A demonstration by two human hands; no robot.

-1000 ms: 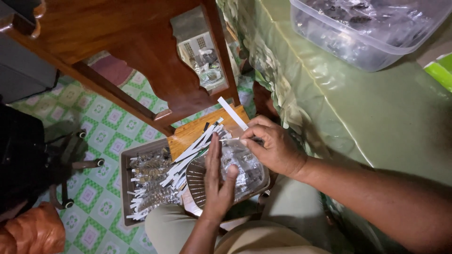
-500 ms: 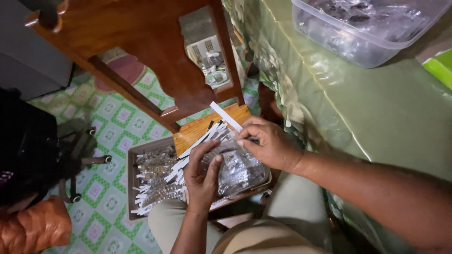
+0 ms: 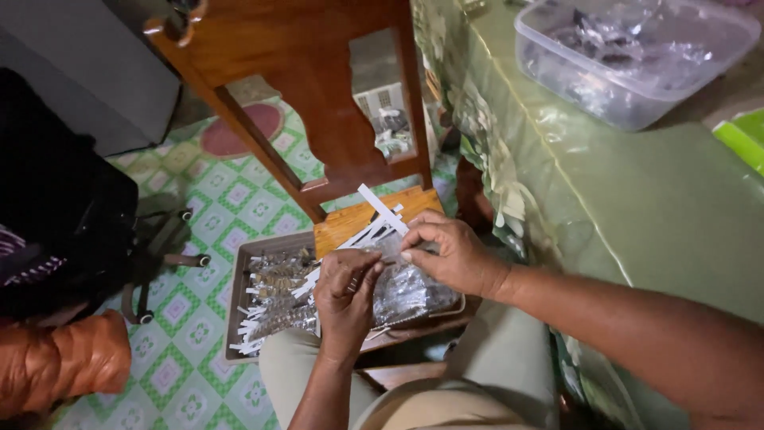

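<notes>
A shallow brown tray (image 3: 239,279) rests across my lap and a wooden chair seat, filled with small clear packets (image 3: 278,283) and several white paper strips (image 3: 380,209). My left hand (image 3: 346,291) is curled over the tray's middle, fingers pinched on a small clear packet. My right hand (image 3: 446,253) meets it from the right, fingertips pinching the same packet beside the white strips. More shiny clear packets (image 3: 418,291) lie under both hands.
A wooden chair (image 3: 318,103) stands just ahead. At right is a table with a green cloth (image 3: 621,199) bearing a clear plastic tub (image 3: 637,56). A black bag (image 3: 64,215) and an orange bundle (image 3: 56,362) sit left on the green-checked floor (image 3: 215,207).
The view has tilted, so the tray sits lower in the frame. My left hand went from flat and spread over the packets to curled and pinching, close to my right fingertips.
</notes>
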